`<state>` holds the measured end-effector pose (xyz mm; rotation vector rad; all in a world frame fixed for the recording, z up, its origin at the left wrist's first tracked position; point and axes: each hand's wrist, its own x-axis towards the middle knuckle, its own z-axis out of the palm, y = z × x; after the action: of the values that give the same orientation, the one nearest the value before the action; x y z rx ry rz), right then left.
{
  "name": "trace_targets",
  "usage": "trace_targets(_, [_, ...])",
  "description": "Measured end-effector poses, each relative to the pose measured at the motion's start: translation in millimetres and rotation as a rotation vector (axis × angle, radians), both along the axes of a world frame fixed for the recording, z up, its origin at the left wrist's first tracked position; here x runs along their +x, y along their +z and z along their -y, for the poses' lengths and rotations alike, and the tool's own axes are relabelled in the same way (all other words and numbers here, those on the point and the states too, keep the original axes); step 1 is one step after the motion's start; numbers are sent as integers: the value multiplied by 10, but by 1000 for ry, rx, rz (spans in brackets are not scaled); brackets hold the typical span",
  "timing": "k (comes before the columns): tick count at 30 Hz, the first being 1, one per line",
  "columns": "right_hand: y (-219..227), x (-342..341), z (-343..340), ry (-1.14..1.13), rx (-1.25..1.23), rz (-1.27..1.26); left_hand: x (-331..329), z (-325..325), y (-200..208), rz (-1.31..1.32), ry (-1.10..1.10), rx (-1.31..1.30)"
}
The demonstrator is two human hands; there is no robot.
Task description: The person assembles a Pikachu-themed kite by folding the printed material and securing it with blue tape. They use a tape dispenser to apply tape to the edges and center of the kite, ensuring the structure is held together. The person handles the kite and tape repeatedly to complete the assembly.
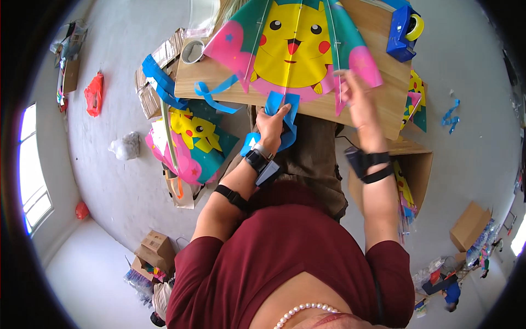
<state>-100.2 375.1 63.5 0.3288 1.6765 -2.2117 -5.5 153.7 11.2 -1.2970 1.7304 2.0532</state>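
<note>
A kite (293,60) with a yellow cartoon face, green panels and pink edges lies on the wooden table, its lower end toward me. Thin white rods run along it. My left hand (270,129) is closed on a blue ribbon tail (290,104) at the kite's bottom tip, fingers pinching the strip. More of the ribbon hangs below that hand. Over the kite's lower right corner, my right hand (357,101) is raised with fingers loosely apart and slightly blurred. Nothing shows in it.
On the wooden table (383,118) stand a blue tape dispenser (401,41) and a tape roll (193,51). Blue ribbon (164,88) drapes over its left side. Printed kites (197,137) are piled left of my legs. An open cardboard box (422,170) stands at right.
</note>
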Motion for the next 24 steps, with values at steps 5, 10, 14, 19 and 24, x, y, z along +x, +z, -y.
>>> trace_targets(5, [-366, 403, 593, 84, -239, 234, 11, 30, -44, -49, -10, 33])
trace_targets(10, [-458, 455, 770, 33, -197, 317, 2, 16, -81, -28, 9, -2])
trace_targets(14, [-521, 465, 822, 17, -188, 323, 4, 21, -71, -31, 11, 7])
trace_targets(19, [-558, 487, 858, 6, -149, 334, -1, 10, -17, -15, 17, 1])
trace_targets(24, [-590, 510, 876, -1, -135, 333, 3, 1, -21, -28, 31, -7])
